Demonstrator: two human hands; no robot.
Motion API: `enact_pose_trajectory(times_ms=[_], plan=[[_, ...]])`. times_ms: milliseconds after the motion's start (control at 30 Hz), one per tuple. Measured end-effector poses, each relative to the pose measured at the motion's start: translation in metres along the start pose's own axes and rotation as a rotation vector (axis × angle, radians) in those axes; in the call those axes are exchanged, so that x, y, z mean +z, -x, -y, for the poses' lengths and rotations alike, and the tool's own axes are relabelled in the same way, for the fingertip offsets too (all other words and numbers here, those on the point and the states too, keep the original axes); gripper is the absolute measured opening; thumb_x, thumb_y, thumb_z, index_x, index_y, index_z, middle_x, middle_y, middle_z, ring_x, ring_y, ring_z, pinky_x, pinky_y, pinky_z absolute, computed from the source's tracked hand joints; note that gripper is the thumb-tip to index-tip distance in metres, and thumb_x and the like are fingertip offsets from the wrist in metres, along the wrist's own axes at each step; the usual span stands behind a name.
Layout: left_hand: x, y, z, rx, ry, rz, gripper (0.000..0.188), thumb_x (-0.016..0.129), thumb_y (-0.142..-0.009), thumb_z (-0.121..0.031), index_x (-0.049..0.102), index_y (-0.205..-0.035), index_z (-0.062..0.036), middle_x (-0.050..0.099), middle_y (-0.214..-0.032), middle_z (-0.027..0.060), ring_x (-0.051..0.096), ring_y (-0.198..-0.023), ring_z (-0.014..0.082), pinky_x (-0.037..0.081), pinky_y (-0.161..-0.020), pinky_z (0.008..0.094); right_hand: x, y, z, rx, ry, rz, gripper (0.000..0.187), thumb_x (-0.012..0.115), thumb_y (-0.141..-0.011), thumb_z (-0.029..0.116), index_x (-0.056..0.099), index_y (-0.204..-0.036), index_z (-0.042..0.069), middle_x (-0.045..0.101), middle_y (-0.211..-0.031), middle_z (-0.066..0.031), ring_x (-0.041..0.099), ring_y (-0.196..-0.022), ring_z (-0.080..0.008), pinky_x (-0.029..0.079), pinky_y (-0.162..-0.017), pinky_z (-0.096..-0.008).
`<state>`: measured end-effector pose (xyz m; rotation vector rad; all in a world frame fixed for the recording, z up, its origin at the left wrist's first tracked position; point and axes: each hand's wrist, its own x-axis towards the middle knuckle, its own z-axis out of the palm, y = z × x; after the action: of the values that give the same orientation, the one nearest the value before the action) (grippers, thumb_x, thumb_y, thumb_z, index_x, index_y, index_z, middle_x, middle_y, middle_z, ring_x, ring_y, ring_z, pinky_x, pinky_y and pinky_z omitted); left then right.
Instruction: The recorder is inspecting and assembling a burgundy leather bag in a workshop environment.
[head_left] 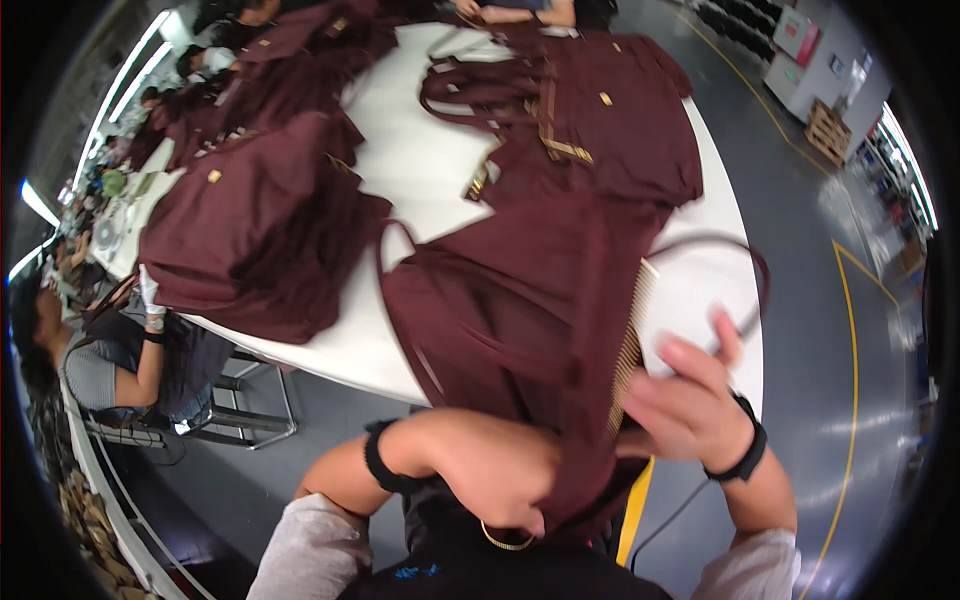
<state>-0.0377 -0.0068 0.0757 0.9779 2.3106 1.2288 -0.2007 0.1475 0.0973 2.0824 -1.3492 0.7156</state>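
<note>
A dark maroon fabric bag [490,290] lies at the near edge of the white table, partly hanging over it toward me. A gold-toothed zipper [627,360] runs along its right side. Bent across my front, my left hand [505,480] grips the near end of the bag's fabric, most of its fingers hidden. Below it shows a short curved gold strip [507,537]. My right hand [690,400] is raised beside the zipper, blurred, with fingers apart and nothing seen in them. A thin maroon strap [755,265] loops out on the right.
More maroon bags lie on the white table [400,120]: one at left [260,220], another at far right [620,110]. A seated person [120,370] in striped clothing touches the left bag. Another person's forearms [520,14] rest at the far edge. A stool [240,410] stands at left.
</note>
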Motion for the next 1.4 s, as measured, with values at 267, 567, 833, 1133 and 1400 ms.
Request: enact_pose_trajectory(times_ms=[267,567,833,1133,1400], plan=[[-0.014,-0.007,-0.022,-0.026,-0.108,0.076,0.029,0.069,-0.07,-0.018,0.06,-0.061,0.0074,0.058,-0.063,0.0239,0.058,-0.065,0.0423,0.046,-0.058,0.0457,-0.037,-0.038,0.002,0.033,0.115,0.21,0.023,0.063,-0.068,0.007,0.067,-0.09,0.008,0.06,-0.077,-0.0021,0.06,-0.072,-0.017,0.046,-0.093,-0.0434],[-0.015,0.037,-0.04,-0.235,-0.46,-1.388,0.047,0.075,-0.069,-0.009,0.052,-0.109,-0.0006,0.058,-0.101,0.0085,0.055,-0.091,0.0172,0.042,-0.085,0.0293,-0.066,-0.02,-0.027,0.457,0.4,-0.017,0.042,0.054,-0.055,-0.005,0.066,-0.094,0.0,0.055,-0.065,-0.0108,0.053,-0.061,-0.0285,0.047,-0.085,-0.0436],[0.032,0.011,0.021,-0.299,0.505,-1.246,0.048,0.074,-0.081,-0.02,0.053,-0.116,0.0054,0.064,-0.103,0.0095,0.059,-0.095,0.0128,0.047,-0.082,0.0275,-0.021,0.01,-0.034,0.736,0.241,0.097,0.027,0.06,-0.061,0.001,0.066,-0.088,0.003,0.056,-0.06,-0.0126,0.056,-0.064,-0.0325,0.046,-0.072,-0.0376],[0.012,-0.009,0.02,-0.32,0.958,-1.206,0.033,0.069,-0.086,-0.021,0.062,-0.106,0.0042,0.065,-0.093,0.0022,0.057,-0.083,0.0056,0.047,-0.076,0.0216,-0.018,0.032,-0.033,0.763,0.26,0.148,0.028,0.058,-0.063,-0.001,0.063,-0.091,0.001,0.055,-0.061,-0.0133,0.056,-0.067,-0.0334,0.046,-0.071,-0.0395],[-0.002,-0.021,0.018,-0.424,1.211,-1.098,0.032,0.067,-0.087,-0.024,0.062,-0.109,-0.0013,0.066,-0.101,0.0032,0.061,-0.092,0.0091,0.047,-0.084,0.024,-0.019,0.041,-0.022,0.834,0.285,0.224,0.028,0.061,-0.067,0.0,0.062,-0.095,0.0,0.059,-0.072,-0.0137,0.057,-0.071,-0.0341,0.044,-0.08,-0.0423]])
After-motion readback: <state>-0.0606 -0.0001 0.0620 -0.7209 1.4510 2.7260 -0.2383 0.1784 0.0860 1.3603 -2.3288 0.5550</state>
